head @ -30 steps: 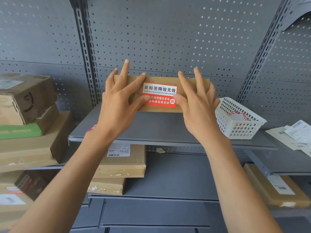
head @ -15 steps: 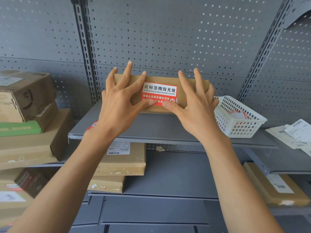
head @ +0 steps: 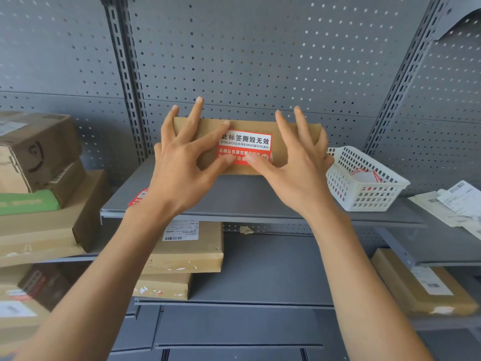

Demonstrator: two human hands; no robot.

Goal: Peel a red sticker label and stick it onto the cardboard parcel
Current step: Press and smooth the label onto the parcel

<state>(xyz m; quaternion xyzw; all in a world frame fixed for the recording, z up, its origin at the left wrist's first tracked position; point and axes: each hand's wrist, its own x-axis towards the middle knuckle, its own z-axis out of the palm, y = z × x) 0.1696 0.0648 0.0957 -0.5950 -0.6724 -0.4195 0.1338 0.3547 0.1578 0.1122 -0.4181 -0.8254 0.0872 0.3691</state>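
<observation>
A flat cardboard parcel (head: 250, 125) stands on edge on the grey shelf (head: 247, 196), leaning towards the pegboard. A red and white sticker label (head: 246, 143) lies on its front face. My left hand (head: 182, 165) spreads over the parcel's left part, its thumb pressing the label's lower left edge. My right hand (head: 299, 168) spreads over the right part, its thumb on the label's lower middle. The fingers of both hands are apart and rest on the cardboard. The two thumb tips almost meet.
A white plastic basket (head: 364, 181) with more red labels sits on the shelf to the right. Another red sticker (head: 138, 198) lies behind my left wrist. Cardboard boxes (head: 39, 178) are stacked at left, parcels (head: 187, 246) lie on lower shelves, and papers (head: 455, 201) lie far right.
Both thumbs have slid inward along the label's lower edge, so they now nearly touch. The parcel stays in place on the shelf.
</observation>
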